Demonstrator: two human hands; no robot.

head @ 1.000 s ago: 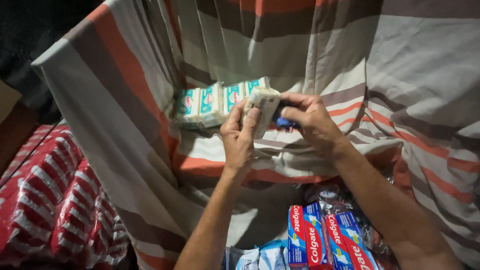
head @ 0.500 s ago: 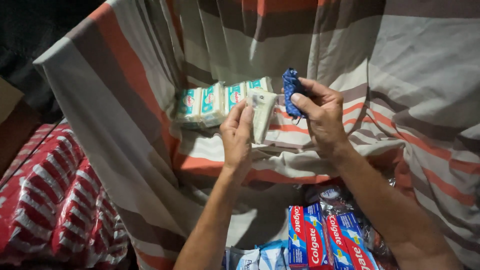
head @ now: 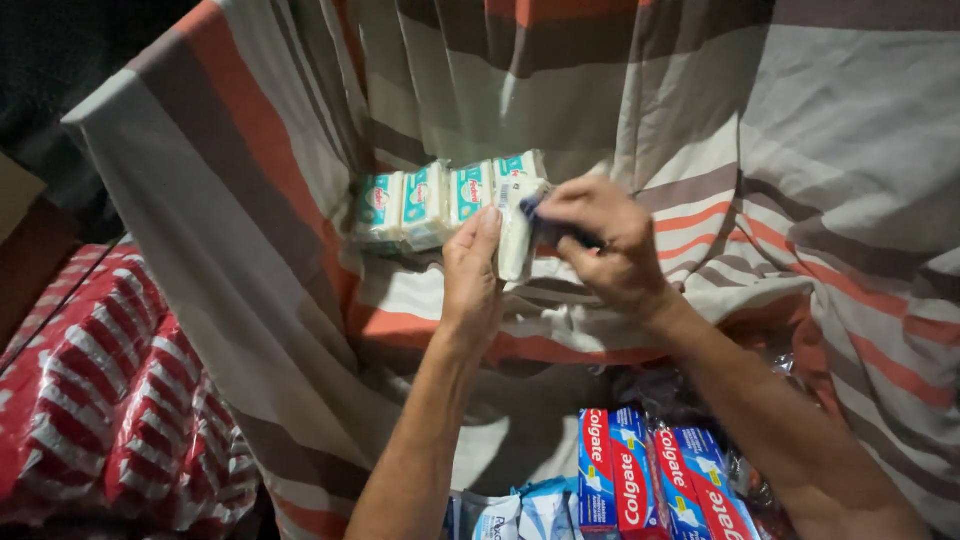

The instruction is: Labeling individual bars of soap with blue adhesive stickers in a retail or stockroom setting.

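Head view: the left hand [head: 473,270] holds 1 pale soap bar [head: 514,240] upright, its long axis running top to bottom, slightly tilted. The left fingers [head: 487,228] are narrow, pinched on the bar's left face, with the thumb side hidden behind it. The bar stands just in front of a row of 4 wrapped soaps [head: 430,205] resting on the striped cloth [head: 820,130], and it touches or nearly touches the right end of that row.

The right hand [head: 600,235] comes in from the bar's right, curled shut around a small dark blue thing [head: 533,207], what it is I cannot tell. That blue tip presses against the bar's upper right edge, so the 2 hands meet at the top of the bar, with the right hand above and beside it.

Lower down, well apart from the hands, lie red and blue toothpaste boxes [head: 620,470]. At far left sits a red and white pack [head: 100,400].
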